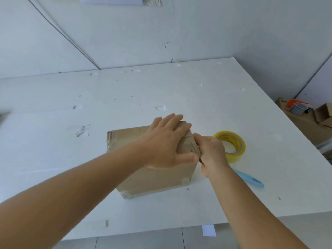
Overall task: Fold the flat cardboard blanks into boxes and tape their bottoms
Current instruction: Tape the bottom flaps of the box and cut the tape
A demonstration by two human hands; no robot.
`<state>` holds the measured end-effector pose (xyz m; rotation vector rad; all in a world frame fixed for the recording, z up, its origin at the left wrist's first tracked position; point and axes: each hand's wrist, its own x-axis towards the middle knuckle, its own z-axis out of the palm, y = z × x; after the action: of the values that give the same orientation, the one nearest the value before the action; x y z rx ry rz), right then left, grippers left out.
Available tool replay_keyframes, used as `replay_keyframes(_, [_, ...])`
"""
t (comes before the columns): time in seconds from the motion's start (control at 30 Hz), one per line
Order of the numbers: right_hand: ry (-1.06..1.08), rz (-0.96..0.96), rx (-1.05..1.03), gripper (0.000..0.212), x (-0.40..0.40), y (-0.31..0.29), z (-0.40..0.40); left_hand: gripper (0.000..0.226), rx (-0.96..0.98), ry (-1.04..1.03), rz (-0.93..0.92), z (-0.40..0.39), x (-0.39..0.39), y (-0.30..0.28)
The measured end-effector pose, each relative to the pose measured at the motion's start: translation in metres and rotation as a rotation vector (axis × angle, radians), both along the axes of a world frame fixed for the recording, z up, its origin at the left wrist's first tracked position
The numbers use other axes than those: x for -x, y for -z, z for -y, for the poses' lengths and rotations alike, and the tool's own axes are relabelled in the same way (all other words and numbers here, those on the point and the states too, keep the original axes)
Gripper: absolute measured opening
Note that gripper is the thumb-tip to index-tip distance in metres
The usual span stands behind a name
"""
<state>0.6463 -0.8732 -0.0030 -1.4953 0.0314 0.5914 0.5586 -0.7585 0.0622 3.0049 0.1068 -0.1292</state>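
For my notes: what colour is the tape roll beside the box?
Yellow tape roll, seen best in the head view.

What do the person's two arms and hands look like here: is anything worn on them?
Both forearms are bare right up to the frame edge, with no sleeves showing. The left hand and right hand wear no gloves, and no watch, bracelet or ring shows on them. Nails look short and unpainted.

Brown cardboard box (pixel 154 178), yellow tape roll (pixel 233 141), blue cutter (pixel 249 178), white table (pixel 161 94)

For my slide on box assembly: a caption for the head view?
Left hand presses flat on the cardboard box while right hand works its edge, tape roll beside.
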Motion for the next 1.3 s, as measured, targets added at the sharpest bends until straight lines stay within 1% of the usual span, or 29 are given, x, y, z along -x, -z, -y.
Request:
replay_keyframes(0.03, [-0.008,0.014,0.016,0.025,0.003,-0.001,-0.001,0.098,-0.062,-0.019,-0.104,0.001,0.013,0.001])
replay_keyframes(0.07, [-0.022,0.022,0.024,0.024,0.007,-0.001,-0.003,0.104,-0.104,-0.036,-0.163,0.001,0.021,0.003])
replay_keyframes(0.1, [-0.029,0.01,0.022,0.024,0.01,-0.001,-0.005,0.105,-0.127,-0.049,-0.183,0.0,0.026,0.005])
replay_keyframes(0.17, [-0.06,-0.059,0.01,0.024,0.015,0.001,-0.008,0.1,-0.133,-0.066,-0.179,-0.003,0.025,0.007])
replay_keyframes(0.23, [-0.141,-0.098,0.085,0.034,0.016,0.007,-0.007,0.096,-0.124,-0.074,-0.174,-0.006,0.023,0.008])
replay_keyframes(0.27, [-0.182,-0.072,0.158,0.039,0.016,0.011,-0.004,0.096,-0.128,-0.069,-0.175,-0.008,0.022,0.009])
replay_keyframes(0.3, [-0.201,-0.026,0.222,0.038,0.016,0.013,0.001,0.095,-0.134,-0.062,-0.18,-0.008,0.023,0.01])
replay_keyframes(0.33, [-0.199,0.043,0.228,0.032,0.017,0.011,0.004,0.095,-0.138,-0.059,-0.184,-0.008,0.024,0.011])
replay_keyframes(0.37, [-0.2,0.125,0.19,0.025,0.019,0.006,0.006,0.095,-0.139,-0.059,-0.182,-0.008,0.024,0.011])
replay_keyframes(0.4, [-0.232,0.197,0.107,0.021,0.02,0.0,0.007,0.095,-0.136,-0.059,-0.176,-0.008,0.024,0.011])
replay_keyframes(0.47, [-0.376,0.253,-0.02,0.022,0.024,-0.011,0.006,0.096,-0.12,-0.063,-0.163,-0.008,0.024,0.01])
replay_keyframes(0.5, [-0.459,0.268,-0.037,0.029,0.026,-0.013,0.005,0.097,-0.106,-0.068,-0.159,-0.008,0.024,0.01])
replay_keyframes(0.57, [-0.516,0.268,-0.007,0.048,0.029,-0.011,0.002,0.1,-0.077,-0.079,-0.155,-0.009,0.025,0.01])
replay_keyframes(0.63, [-0.508,0.252,0.033,0.053,0.027,-0.01,0.001,0.099,-0.059,-0.099,-0.163,-0.008,0.028,0.007])
replay_keyframes(0.7, [-0.521,0.25,0.057,0.049,0.024,-0.011,0.003,0.099,-0.065,-0.16,-0.197,-0.01,0.04,0.004])
replay_keyframes(0.8, [-0.595,0.224,0.042,0.034,0.019,-0.015,0.002,0.103,-0.066,-0.314,-0.218,-0.029,0.077,0.002])
replay_keyframes(0.87, [-0.603,0.18,0.04,0.029,0.019,-0.014,0.002,0.099,0.005,-0.424,-0.196,-0.044,0.103,0.003])
replay_keyframes(0.9, [-0.604,0.152,0.052,0.029,0.019,-0.015,0.002,0.092,0.088,-0.484,-0.176,-0.048,0.113,0.005])
replay_keyframes(0.97, [-0.609,0.09,0.102,0.042,0.02,-0.012,0.002,0.075,0.383,-0.611,-0.063,-0.048,0.124,0.01])
replay_keyframes(1.0, [-0.617,0.072,0.118,0.046,0.02,-0.012,0.004,0.073,0.541,-0.669,0.027,-0.045,0.126,0.014])
replay_keyframes(1.07, [-0.659,0.065,0.123,0.042,0.021,-0.012,0.006,0.075,0.765,-0.776,0.191,-0.038,0.125,0.02])
replay_keyframes(1.13, [-0.659,0.082,0.147,0.041,0.021,-0.017,0.007,0.076,0.928,-0.866,0.294,-0.037,0.125,0.026])
replay_keyframes(1.17, [-0.659,0.097,0.164,0.041,0.022,-0.02,0.007,0.073,0.972,-0.893,0.312,-0.039,0.125,0.027])
replay_keyframes(1.2, [-0.661,0.128,0.19,0.04,0.023,-0.022,0.008,0.065,0.991,-0.909,0.299,-0.041,0.126,0.029])
replay_keyframes(1.23, [-0.649,0.166,0.209,0.039,0.025,-0.022,0.007,0.057,0.993,-0.915,0.27,-0.043,0.127,0.03])
replay_keyframes(1.3, [-0.636,0.253,0.213,0.042,0.028,-0.024,0.007,0.048,0.98,-0.899,0.208,-0.045,0.128,0.03])
